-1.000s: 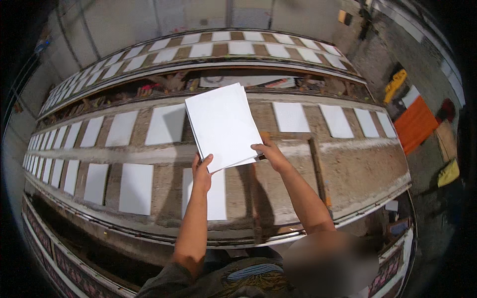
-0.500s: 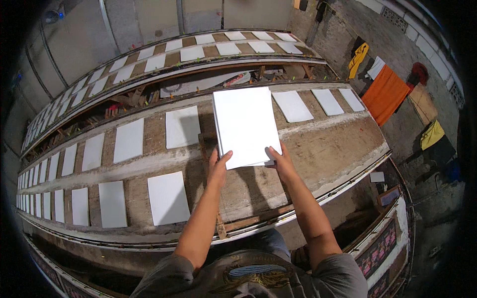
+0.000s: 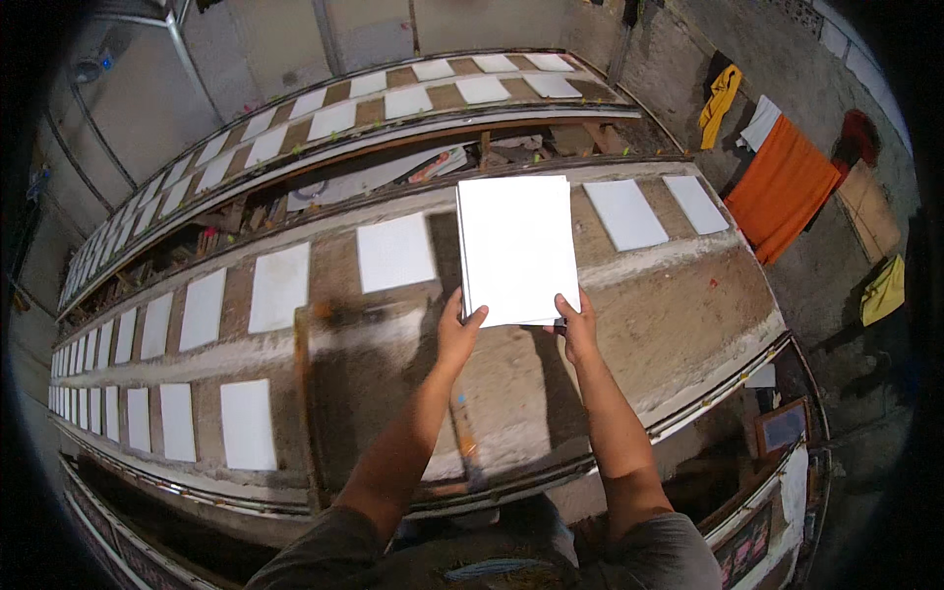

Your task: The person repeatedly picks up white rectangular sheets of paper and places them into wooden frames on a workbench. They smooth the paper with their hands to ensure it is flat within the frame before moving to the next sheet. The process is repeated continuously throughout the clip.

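Hands both gripping white sheet stack (image 3: 518, 246) at its near edge: my left hand (image 3: 454, 339), right hand (image 3: 577, 329). Long axis runs away from me, above bench (image 3: 688, 285) gap.

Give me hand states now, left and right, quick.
Left hand: closed on the lower left edge of the white sheet stack.
Right hand: closed on the stack's lower right edge.
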`<state>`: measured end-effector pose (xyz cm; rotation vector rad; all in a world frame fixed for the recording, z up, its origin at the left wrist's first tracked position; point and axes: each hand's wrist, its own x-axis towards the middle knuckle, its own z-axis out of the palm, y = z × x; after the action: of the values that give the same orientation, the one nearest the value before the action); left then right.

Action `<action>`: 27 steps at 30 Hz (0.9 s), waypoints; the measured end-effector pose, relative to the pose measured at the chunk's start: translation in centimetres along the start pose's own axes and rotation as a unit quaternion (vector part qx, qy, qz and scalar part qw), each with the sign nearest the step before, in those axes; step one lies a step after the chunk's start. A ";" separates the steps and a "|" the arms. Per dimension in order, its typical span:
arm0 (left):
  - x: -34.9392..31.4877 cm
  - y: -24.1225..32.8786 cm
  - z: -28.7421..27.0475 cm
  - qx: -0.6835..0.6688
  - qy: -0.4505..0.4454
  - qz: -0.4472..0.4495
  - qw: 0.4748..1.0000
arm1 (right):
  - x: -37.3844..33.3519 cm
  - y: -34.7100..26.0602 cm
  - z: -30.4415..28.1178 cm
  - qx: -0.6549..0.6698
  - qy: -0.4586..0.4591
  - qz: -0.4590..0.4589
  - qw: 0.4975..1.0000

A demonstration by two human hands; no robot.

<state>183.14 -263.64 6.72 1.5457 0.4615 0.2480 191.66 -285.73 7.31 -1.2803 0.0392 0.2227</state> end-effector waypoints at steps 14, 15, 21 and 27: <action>15.4 -6.9 20.8 0.436 -0.015 0.096 0.895 | 25.0 -2.8 -13.3 0.061 0.091 0.001 0.994; 15.8 -5.4 21.1 0.481 -0.047 0.058 0.874 | 26.5 -2.2 -13.0 0.084 0.111 0.012 0.990; 17.2 -5.8 20.1 0.614 -0.120 0.031 0.780 | 33.2 -1.0 -8.3 0.132 0.112 0.024 0.985; 16.5 -6.3 20.0 0.611 -0.139 0.063 0.777 | 40.6 3.3 -9.0 -0.199 0.239 -0.153 0.938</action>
<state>205.70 -274.55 -2.44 2.8519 0.2575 -0.2690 231.63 -287.60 -4.63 -1.6995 0.2176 -0.3724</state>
